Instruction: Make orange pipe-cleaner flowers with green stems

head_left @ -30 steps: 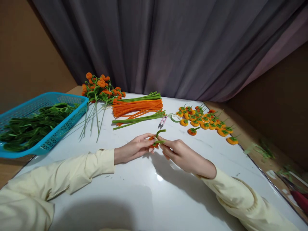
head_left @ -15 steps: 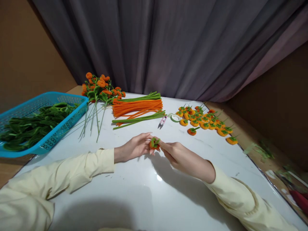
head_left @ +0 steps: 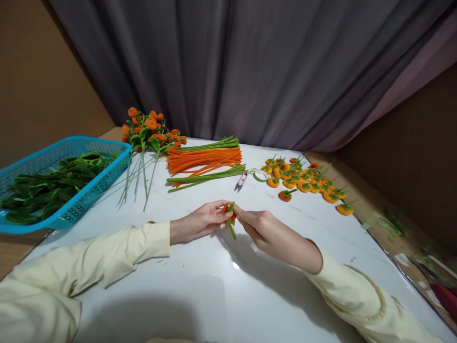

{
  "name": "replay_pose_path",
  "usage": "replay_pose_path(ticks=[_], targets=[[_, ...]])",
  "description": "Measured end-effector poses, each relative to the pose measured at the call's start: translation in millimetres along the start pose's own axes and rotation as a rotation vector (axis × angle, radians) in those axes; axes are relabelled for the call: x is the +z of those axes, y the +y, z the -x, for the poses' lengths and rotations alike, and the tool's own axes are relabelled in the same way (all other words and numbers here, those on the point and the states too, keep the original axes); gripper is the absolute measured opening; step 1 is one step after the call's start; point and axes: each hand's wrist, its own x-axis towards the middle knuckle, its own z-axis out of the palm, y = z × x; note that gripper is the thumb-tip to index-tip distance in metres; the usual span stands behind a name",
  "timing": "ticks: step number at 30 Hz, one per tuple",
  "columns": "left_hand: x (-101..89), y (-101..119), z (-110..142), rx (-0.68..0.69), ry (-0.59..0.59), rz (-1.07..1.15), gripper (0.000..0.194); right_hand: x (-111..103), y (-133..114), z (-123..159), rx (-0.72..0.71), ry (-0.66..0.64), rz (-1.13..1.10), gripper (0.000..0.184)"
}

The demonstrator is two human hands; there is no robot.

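While left fingers (head_left: 222, 217) and right fingers (head_left: 245, 217) clamp an orange flower (head_left: 224, 208), the tabletop's side edges (head_left: 386, 253) lie well away.

It looked like a small craft workspace, whether home or workshop could not be told: a white table (head_left: 250, 295) before a dark curtain (head_left: 243, 71) held fuzzy orange stems (head_left: 203, 160), snips (head_left: 241, 181), a roll of tape (head_left: 261, 180) and a blue basket (head_left: 96, 193) of green leaves (head_left: 50, 190).
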Motion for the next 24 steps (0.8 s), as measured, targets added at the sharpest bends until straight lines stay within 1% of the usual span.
replay_pose_path(ticks=[2, 6, 8, 11, 15, 18, 21, 22, 24], targets=[[0.7, 0, 1, 0.002, 0.003, 0.03, 0.02, -1, -2, -1, 0.004, 0.02, -0.053, 0.033], [1.2, 1, 1, -0.019, -0.053, 0.088, 0.02, -5, -6, -2, 0.074, 0.048, -0.17, 0.037], [1.5, 2, 1, -0.018, -0.059, 0.11, 0.023, -7, -7, -2, 0.09, 0.062, -0.21, 0.036], [1.9, 3, 1, 0.022, -0.024, 0.1, 0.022, -8, -7, -2, 0.098, 0.054, -0.236, 0.03], [2.0, 3, 2, 0.075, -0.006, -0.008, 0.022, -6, -3, -3, 0.145, 0.042, -0.245, 0.023], [0.8, 3, 2, 0.094, -0.009, -0.076, 0.024, -6, -1, -4, 0.177, 0.037, -0.26, 0.025], [-1.8, 4, 1, 0.092, 0.042, -0.079, 0.023, -11, -1, -3, 0.266, -0.012, -0.325, 0.022], [-2.8, 5, 1, 0.083, 0.066, -0.068, 0.022, -14, 0, -1, 0.287, -0.022, -0.341, 0.025], [-4.8, 8, 0, 0.055, 0.099, -0.029, 0.021, -17, 5, 4, 0.273, -0.02, -0.32, 0.033]])
